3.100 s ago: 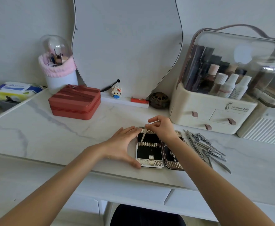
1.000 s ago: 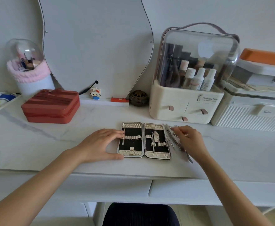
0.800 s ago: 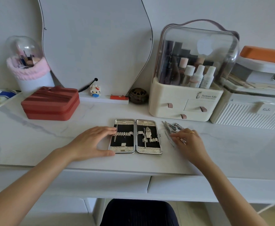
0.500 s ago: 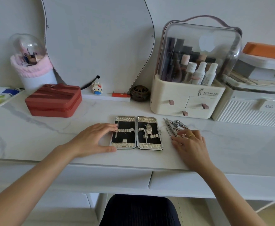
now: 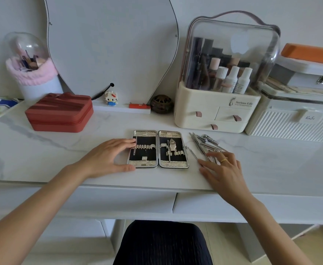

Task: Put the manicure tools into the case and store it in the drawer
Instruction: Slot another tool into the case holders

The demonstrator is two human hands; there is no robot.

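Manicure case [image 5: 158,149] lies open flat on the white marble bench [image 5: 42,155], two halves side by side, black lining with silver elastic loops. One slim tool sits in the left half of the case, a clipper-like piece and a thin stick in the right half. Loose manicure tools [image 5: 204,145], all metal, lie in a pile on the bench just right of the case: thin sticks, clippers, scissors-type handles; exact count cannot be told. Left hand [image 5: 107,157] rests flat at the case's left edge, fingers straight and spread, fingertips touching the left half, thumb along the near corner, gripping nothing. Right hand [image 5: 221,169] lies palm down right of the case, fingers extended over the near end of the tool pile, fingertips touching the tools; no tool is visibly pinched. Gold ring on one right finger. Behind the case stands a cream cosmetics organizer [image 5: 220,77] with clear dome lid and small drawers. Left of the case, well apart, a red zip box [image 5: 59,111]. Below the bench edge, in front of the case, white drawer fronts [image 5: 118,201], closed.
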